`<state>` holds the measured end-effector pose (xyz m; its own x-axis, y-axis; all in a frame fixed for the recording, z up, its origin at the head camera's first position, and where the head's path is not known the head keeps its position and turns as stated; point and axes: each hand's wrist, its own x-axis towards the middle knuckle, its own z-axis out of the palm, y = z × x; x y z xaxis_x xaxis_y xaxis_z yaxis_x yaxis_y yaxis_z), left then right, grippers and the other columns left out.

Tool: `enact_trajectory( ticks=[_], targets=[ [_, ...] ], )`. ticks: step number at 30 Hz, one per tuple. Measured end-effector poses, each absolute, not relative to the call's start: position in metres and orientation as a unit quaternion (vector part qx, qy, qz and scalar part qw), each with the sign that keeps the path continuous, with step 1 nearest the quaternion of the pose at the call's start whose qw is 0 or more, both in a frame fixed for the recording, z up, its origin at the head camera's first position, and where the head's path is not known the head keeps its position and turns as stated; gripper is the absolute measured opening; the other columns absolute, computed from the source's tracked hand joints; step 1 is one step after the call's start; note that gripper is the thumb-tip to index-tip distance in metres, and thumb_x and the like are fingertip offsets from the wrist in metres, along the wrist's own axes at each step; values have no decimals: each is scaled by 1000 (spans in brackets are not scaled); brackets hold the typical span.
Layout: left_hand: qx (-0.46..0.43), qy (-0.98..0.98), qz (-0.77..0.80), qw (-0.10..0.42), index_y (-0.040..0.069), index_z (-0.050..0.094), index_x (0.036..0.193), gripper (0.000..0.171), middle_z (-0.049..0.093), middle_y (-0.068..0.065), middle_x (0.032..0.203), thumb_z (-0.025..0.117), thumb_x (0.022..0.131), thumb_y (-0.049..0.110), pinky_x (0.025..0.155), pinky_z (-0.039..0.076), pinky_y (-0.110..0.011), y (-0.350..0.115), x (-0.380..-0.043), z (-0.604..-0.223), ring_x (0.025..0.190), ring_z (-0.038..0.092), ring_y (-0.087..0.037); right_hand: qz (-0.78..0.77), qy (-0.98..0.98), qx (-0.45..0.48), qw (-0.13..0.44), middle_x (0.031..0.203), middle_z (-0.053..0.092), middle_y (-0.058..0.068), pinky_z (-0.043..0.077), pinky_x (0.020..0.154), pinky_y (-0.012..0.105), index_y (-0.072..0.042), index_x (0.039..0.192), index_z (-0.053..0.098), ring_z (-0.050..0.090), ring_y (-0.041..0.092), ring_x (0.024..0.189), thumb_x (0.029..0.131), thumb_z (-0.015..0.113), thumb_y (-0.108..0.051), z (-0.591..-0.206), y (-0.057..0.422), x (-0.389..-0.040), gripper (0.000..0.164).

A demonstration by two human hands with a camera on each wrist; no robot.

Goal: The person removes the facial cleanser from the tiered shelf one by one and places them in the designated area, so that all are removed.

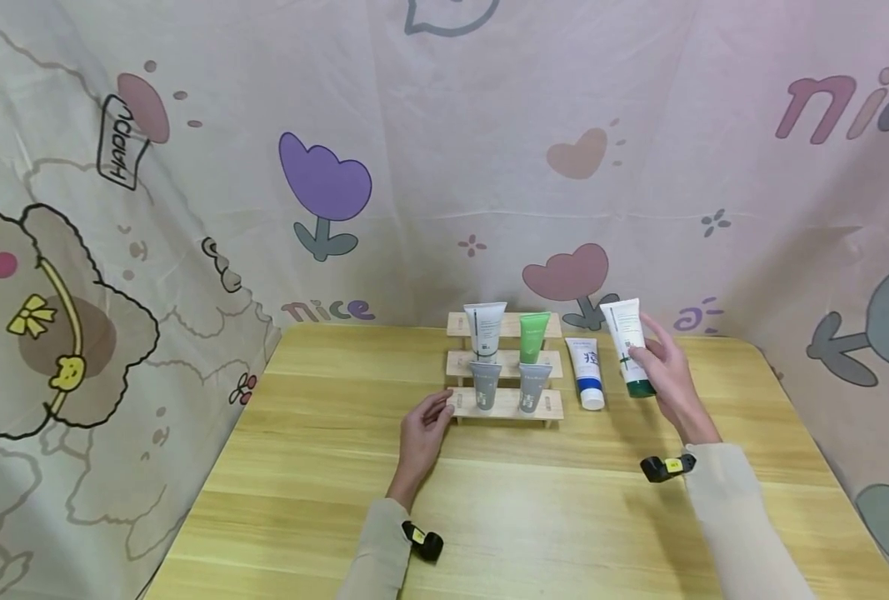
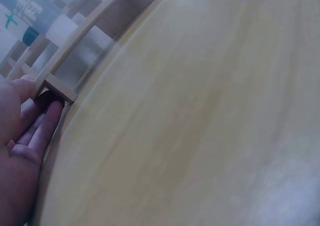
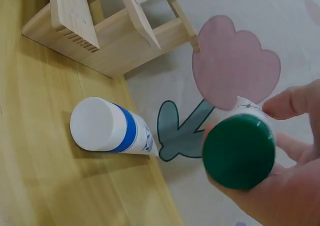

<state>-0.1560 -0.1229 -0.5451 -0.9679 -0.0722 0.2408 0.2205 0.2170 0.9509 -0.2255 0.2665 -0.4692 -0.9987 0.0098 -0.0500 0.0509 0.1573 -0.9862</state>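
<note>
My right hand grips a white tube with a green cap, cap end down, raised above the table at the right. In the right wrist view the round green cap faces the camera. My left hand pinches the left end of the bottom step of a three-tier wooden rack; its thumb lies on top and its fingers reach below. Cap down on the rack stand a larger white tube, a green tube and two small grey tubes.
Between the rack and my right hand, a white tube with a blue band stands on its white cap. Everything rests on a wood-grain table. Behind it hangs a printed cloth along the table's back edge.
</note>
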Motion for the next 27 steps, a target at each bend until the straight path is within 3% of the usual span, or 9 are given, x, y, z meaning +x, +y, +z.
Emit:
enact_trajectory(
  ticks=[4, 12, 17, 21, 24, 27],
  targets=[
    [-52, -770, -625, 117, -7, 67, 127, 28, 67, -24, 127, 64, 101, 2, 93, 59, -37, -123, -156, -546, 114, 68, -38, -669, 742, 44, 18, 158, 24, 37, 61, 73, 27, -27, 166, 14, 62, 12, 94, 108, 49, -13, -474, 272, -225, 69],
    [-49, -770, -626, 115, -6, 66, 128, 28, 67, -24, 127, 64, 101, 3, 93, 59, -37, -123, -157, -548, 114, 67, -37, -648, 756, 93, -21, 157, 32, 34, 58, 73, 21, -31, 163, 29, 54, 8, 103, 106, 56, -15, -490, 278, -228, 65],
    [-43, -768, -629, 113, -6, 66, 128, 28, 67, -23, 128, 64, 101, 3, 93, 59, -37, -122, -159, -552, 115, 67, -37, -641, 757, 123, -24, 156, 37, 31, 57, 74, 18, -31, 161, 33, 56, 10, 103, 104, 58, -15, -503, 282, -233, 64],
    [-45, -768, -629, 113, -6, 67, 127, 28, 67, -23, 128, 64, 101, 3, 93, 59, -36, -122, -158, -551, 115, 67, -36, -637, 758, 138, -18, 156, 38, 30, 57, 76, 16, -29, 160, 32, 58, 21, 113, 104, 59, -12, -511, 282, -237, 65],
    [-45, -770, -626, 115, -6, 67, 127, 28, 68, -23, 127, 65, 101, 3, 93, 59, -35, -122, -160, -553, 114, 68, -35, -625, 766, 148, -12, 156, 38, 30, 55, 79, 14, -26, 160, 33, 50, 35, 130, 104, 60, -12, -516, 282, -239, 64],
    [-39, -773, -622, 121, -5, 68, 127, 27, 68, -21, 127, 65, 101, 3, 92, 59, -36, -123, -165, -566, 114, 68, -35, -605, 781, 156, -12, 154, 41, 31, 54, 79, 13, -22, 160, 34, 50, 36, 129, 103, 60, -11, -521, 282, -240, 64]
  ],
)
